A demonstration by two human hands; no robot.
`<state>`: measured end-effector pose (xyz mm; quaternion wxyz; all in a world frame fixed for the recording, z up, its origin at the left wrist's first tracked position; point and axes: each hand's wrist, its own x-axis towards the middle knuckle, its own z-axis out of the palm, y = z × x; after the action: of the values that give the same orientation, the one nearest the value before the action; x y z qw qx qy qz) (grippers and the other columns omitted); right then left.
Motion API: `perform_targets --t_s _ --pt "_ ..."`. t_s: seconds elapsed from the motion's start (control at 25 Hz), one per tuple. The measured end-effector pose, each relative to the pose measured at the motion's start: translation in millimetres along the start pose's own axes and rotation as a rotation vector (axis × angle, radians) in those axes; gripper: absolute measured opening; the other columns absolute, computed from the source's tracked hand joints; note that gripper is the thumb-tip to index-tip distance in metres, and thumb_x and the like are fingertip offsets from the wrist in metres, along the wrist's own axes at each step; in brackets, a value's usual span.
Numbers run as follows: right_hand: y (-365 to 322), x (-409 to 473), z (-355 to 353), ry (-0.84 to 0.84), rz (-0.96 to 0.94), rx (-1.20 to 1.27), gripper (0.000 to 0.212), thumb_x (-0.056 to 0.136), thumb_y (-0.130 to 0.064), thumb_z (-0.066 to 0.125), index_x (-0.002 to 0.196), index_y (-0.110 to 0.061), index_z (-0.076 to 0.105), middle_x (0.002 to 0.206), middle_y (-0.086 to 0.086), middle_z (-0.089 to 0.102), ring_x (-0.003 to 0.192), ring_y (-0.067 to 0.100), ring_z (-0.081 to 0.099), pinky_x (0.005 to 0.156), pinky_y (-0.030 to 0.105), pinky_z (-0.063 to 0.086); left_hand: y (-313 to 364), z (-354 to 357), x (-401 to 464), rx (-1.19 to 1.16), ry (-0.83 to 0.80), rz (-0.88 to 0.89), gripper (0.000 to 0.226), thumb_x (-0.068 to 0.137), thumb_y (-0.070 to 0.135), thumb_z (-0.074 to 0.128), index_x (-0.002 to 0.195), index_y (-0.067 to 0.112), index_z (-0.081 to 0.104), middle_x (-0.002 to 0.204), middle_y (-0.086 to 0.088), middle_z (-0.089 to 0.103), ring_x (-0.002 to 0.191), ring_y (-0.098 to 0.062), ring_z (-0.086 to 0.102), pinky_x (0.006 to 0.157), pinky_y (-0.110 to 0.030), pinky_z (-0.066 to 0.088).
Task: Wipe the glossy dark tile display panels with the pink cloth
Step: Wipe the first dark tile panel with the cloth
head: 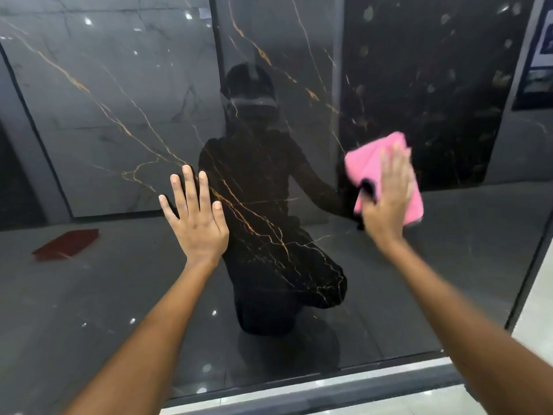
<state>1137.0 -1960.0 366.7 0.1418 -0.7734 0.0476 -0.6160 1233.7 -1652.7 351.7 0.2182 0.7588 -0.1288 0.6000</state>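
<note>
Pink cloth (386, 172) flat under right hand (389, 199); left hand (197, 217) splayed on glossy panel (119, 115).

- I can read no text, label, brand or number anywhere.
- The framed poster (543, 52) at the upper right edge is too blurred for me to read.

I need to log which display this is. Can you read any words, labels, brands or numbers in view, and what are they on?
None can be read.
Poster at the upper right edge: it carries printing and pictures, too blurred and cut off to read.
Dark tile panel: only gold veins and reflections, no label seen.
Pink cloth under the right hand: no tag or print visible.
Red flat thing reflected in the panel: no writing visible.
</note>
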Motion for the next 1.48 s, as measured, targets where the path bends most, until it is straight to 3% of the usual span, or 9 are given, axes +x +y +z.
perform_targets --t_s 0.16,0.24,0.4,0.68,0.92,1.08,1.2,1.36,1.48 --pt "15.5 -151.8 11.6 -0.567 -1.057 -0.37 0.114 0.061 -0.016 0.063 0.155 -0.023 -0.002 0.162 -0.004 -0.007 0.149 0.017 -0.004 0.12 0.039 -0.008 11.1 -7.6 -44.2 -0.153 -0.078 -0.007 0.053 0.101 0.026 0.034 0.152 0.015 0.025 0.162 -0.004 0.014 0.151 -0.021 0.005 0.119 -0.045 -0.007" --pt "17.6 -119.6 12.8 -0.447 -1.029 -0.345 0.105 0.064 -0.015 0.055 0.155 -0.024 0.003 0.161 -0.003 0.003 0.149 0.018 0.004 0.121 0.04 -0.003 5.6 -10.4 -108.7 -0.155 -0.182 0.104 0.051 0.101 0.031 0.034 0.151 0.018 0.027 0.164 0.005 0.005 0.151 -0.017 0.002 0.12 -0.045 -0.004" --pt "-34.5 -39.1 23.3 -0.024 -0.255 -0.009 0.063 0.085 -0.021 0.059 0.145 -0.014 0.041 0.153 0.012 0.033 0.144 0.035 0.021 0.117 0.046 0.013 -17.3 11.3 -198.0 -0.037 -0.275 0.077 0.055 0.105 0.043 0.015 0.156 0.027 0.003 0.163 0.008 -0.009 0.15 -0.019 -0.008 0.116 -0.052 -0.004" --pt "31.3 -227.4 39.6 -0.706 -1.342 -0.375 0.09 0.064 -0.012 0.074 0.146 -0.024 0.038 0.156 -0.005 0.029 0.147 0.025 0.012 0.12 0.043 -0.009 -21.6 42.1 -207.3 -0.023 -0.121 0.084 0.057 0.105 0.039 0.016 0.157 0.021 -0.001 0.164 0.002 -0.008 0.15 -0.024 -0.009 0.116 -0.057 -0.003" --pt "-40.7 -158.2 64.2 -0.105 -0.383 -0.014 0.068 0.076 -0.01 0.066 0.14 -0.017 0.047 0.15 -0.002 0.034 0.147 0.021 0.014 0.117 0.046 0.01 -20.3 47.0 -207.9 -0.045 -0.082 0.093 0.056 0.105 0.036 0.016 0.156 0.02 0.001 0.164 0.003 -0.007 0.151 -0.023 -0.006 0.116 -0.057 0.0" --pt "8.3 -301.2 76.4 -0.514 -0.924 -0.292 0.096 0.063 -0.01 0.073 0.148 -0.024 0.03 0.16 -0.002 0.015 0.148 0.023 0.008 0.118 0.045 0.0 -17.9 45.3 -216.0 -0.029 -0.105 0.073 0.056 0.105 0.037 0.015 0.156 0.022 -0.002 0.163 0.004 -0.011 0.15 -0.022 -0.009 0.116 -0.056 -0.002" --pt "40.1 -325.7 57.4 -0.567 -0.92 -0.266 0.107 0.069 -0.004 0.068 0.155 -0.022 0.006 0.162 -0.001 -0.009 0.148 0.025 0.004 0.118 0.045 0.001 -15.8 42.6 -215.6 -0.03 -0.132 0.061 0.057 0.105 0.037 0.016 0.156 0.024 -0.006 0.162 0.007 -0.015 0.149 -0.02 -0.014 0.117 -0.053 -0.006" --pt "17.8 -236.1 63.8 -0.054 0.048 0.026 0.077 0.082 -0.017 0.056 0.152 -0.02 0.024 0.16 0.011 0.012 0.147 0.028 0.007 0.115 0.046 0.01 8.8 38.5 -230.4 -0.075 -0.241 -0.097 0.061 0.101 0.033 0.027 0.155 0.017 0.006 0.162 -0.008 -0.004 0.149 -0.024 -0.014 0.115 -0.059 -0.003" --pt "27.3 -296.6 63.1 -0.075 0.427 0.101 0.087 0.076 -0.012 0.072 0.148 -0.016 0.022 0.156 0.009 0.013 0.145 0.027 0.008 0.113 0.061 0.016 34.6 27.9 -273.3 -0.094 -0.446 0.005 0.06 0.098 0.035 0.034 0.152 0.019 0.017 0.16 -0.01 0.0 0.15 -0.026 -0.012 0.111 -0.066 0.009"
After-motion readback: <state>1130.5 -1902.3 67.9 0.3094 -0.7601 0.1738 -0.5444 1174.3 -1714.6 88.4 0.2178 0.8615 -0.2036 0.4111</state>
